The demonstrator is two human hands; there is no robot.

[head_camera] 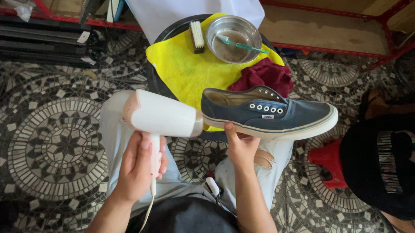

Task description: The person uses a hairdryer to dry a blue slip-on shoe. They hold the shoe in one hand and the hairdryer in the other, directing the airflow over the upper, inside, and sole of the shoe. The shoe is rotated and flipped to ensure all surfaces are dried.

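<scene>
My left hand (139, 167) is wrapped around the handle of a white hair dryer (162, 114), gripping it firmly, with the nozzle pointing right at the heel of the shoe. Its white cord hangs down from the handle past my wrist. My right hand (241, 145) grasps a dark blue canvas shoe (270, 113) from below, thumb against its white sole edge, holding it level with the toe to the right and the open heel just beside the dryer's mouth. The shoe has no laces in its white eyelets.

Both are held above my knees, which are in pale, ripped jeans. Just beyond them stands a round dark stool serving as my bench (159, 82), covered by a yellow cloth (181, 69). On the cloth sit a metal bowl (220, 28) with a green toothbrush (243, 45) resting across it, a small scrub brush (196, 35) just left of the bowl, and a crumpled dark red rag (267, 74) behind the shoe. The floor (47, 140) is patterned mosaic tile. To my right another person in dark clothing (387, 161) sits near a red stool (329, 162).
</scene>
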